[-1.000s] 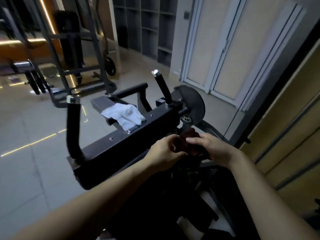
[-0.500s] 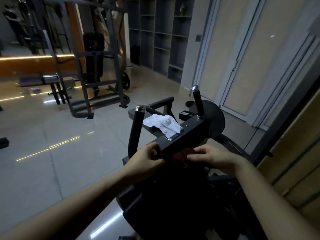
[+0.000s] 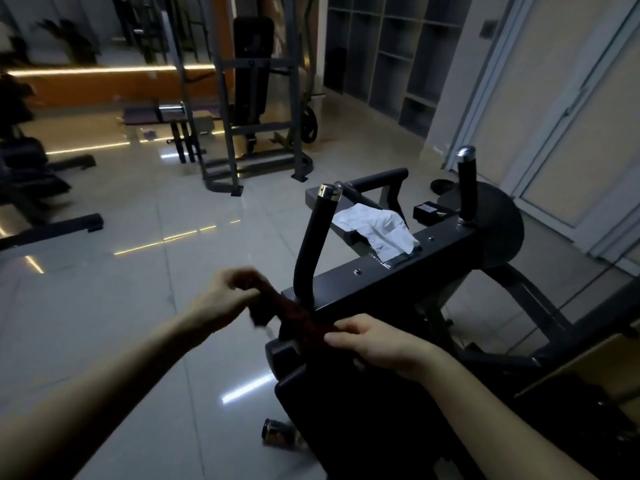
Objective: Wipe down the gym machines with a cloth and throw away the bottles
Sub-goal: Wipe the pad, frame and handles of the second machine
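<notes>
The left hand (image 3: 225,299) and right hand (image 3: 377,344), bunched together at the machine's crossbar (image 3: 398,271) a moment ago, have drawn apart. The dark red cloth (image 3: 298,317) is now stretched between them, just before the crossbar's left end, with the fingers of each hand pinching one end. It seems opened ready for wiping. A bottle (image 3: 277,433) waits on the floor below the crossbar.

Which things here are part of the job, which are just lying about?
Job: red cloth, held by left hand and right hand; machine; bottle on floor.
Lying about: white cloth, black box, rack, shelves.
</notes>
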